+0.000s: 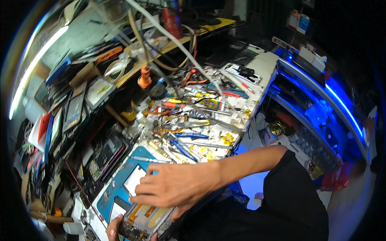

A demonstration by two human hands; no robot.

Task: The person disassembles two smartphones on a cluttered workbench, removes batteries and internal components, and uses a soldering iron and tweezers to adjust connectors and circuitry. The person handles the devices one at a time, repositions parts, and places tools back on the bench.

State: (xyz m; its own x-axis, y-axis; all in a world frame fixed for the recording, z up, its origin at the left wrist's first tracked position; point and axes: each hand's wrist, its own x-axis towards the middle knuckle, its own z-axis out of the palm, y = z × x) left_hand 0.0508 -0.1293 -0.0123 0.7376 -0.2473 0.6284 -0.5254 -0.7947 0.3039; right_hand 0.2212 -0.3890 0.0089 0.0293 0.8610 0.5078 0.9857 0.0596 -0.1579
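An opened phone (149, 220) with its inner metal frame and orange flex strips bared is at the bottom of the view. My left hand (115, 228) grips its lower left side, only fingertips showing; the rest is cut off by the picture's edge. Above the phone, my right hand (177, 185) reaches across from the right, fingers bent over its far edge and thumb at its right side. Beneath lies a blue work mat (105, 201). On the mat are a white rectangular panel (135, 179) and a dark-framed piece (120, 203), partly hidden by the phone.
Beyond the mat, blue-handled pliers (183, 149), tweezers and many loose tools clutter the white bench (209, 154). Stacked phone parts (74, 108) crowd the left. A yellow shelf (134, 72) holds cables behind. A blue-lit glass display case (317, 96) stands at right.
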